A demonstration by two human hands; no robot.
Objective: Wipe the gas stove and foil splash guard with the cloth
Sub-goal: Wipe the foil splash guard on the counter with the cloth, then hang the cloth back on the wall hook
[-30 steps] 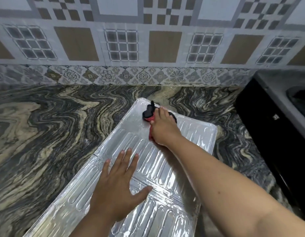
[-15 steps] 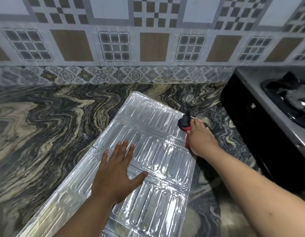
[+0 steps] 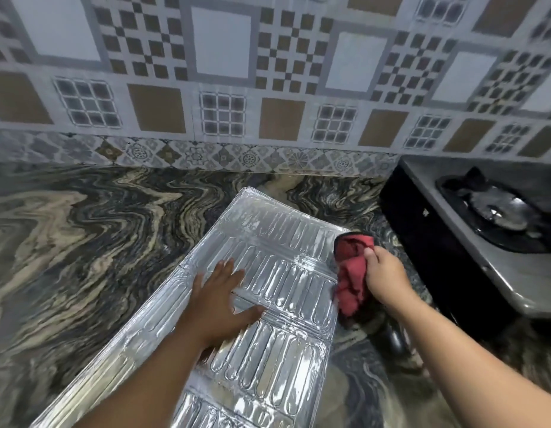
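Right hand [image 3: 383, 273] is curled around the crumpled red cloth [image 3: 351, 273], holding it right at the right-hand edge of the embossed silver foil splash guard [image 3: 280, 273], the cloth hanging just off the rim. Left hand [image 3: 217, 301] lies flat, fingers spread, pressing down on the guard's middle panel and gripping nothing. The guard lies flat across the swirled black-and-cream marble counter [image 3: 82, 242]. It looks thin, light and easily creased, so my call is to keep that palm pinning it and wipe gently along the ribs. The cloth is soft; bunched in the fist works. Over to the right sits the grey gas stove [image 3: 471, 242], its black burner [image 3: 496, 211] bare. No containers in sight.
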